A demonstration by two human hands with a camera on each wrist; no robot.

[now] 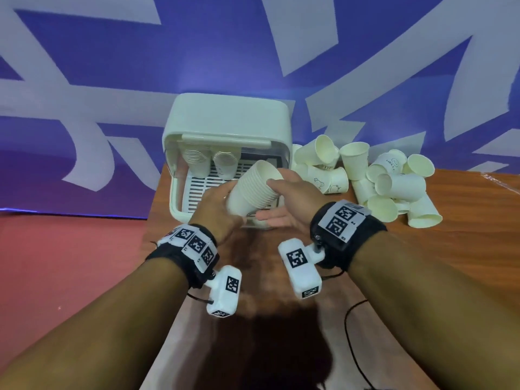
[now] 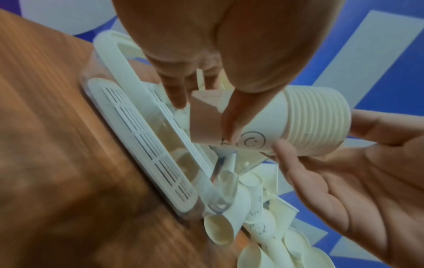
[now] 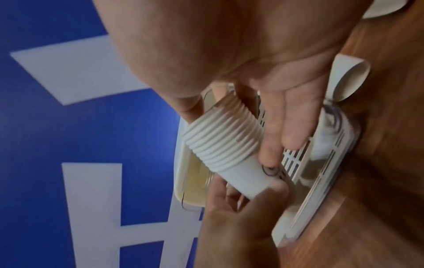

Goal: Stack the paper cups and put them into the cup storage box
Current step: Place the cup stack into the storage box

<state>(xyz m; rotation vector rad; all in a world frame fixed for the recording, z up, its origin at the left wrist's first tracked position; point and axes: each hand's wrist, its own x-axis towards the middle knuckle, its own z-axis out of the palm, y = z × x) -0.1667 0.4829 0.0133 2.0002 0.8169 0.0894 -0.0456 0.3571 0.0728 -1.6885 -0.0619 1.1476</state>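
A tilted stack of cream paper cups (image 1: 253, 190) hangs just in front of the white cup storage box (image 1: 225, 116), its open mouth pointing up toward the box. My left hand (image 1: 222, 204) grips the stack's base, thumb on the smiley print (image 2: 252, 141). My right hand (image 1: 289, 192) holds the ribbed rim end (image 3: 220, 137) between the thumb on top and straight fingers underneath. The box lid is raised. Two cup stacks (image 1: 195, 161) (image 1: 225, 161) stand at the back left of its slotted tray (image 1: 197, 190). A heap of loose cups (image 1: 380, 181) lies right of the box.
The box and cups sit on a brown wooden table (image 1: 422, 263), whose left edge runs close beside the box. Red floor (image 1: 56, 263) lies beyond that edge. A blue and white wall rises behind. A thin black cable (image 1: 351, 333) crosses the near table.
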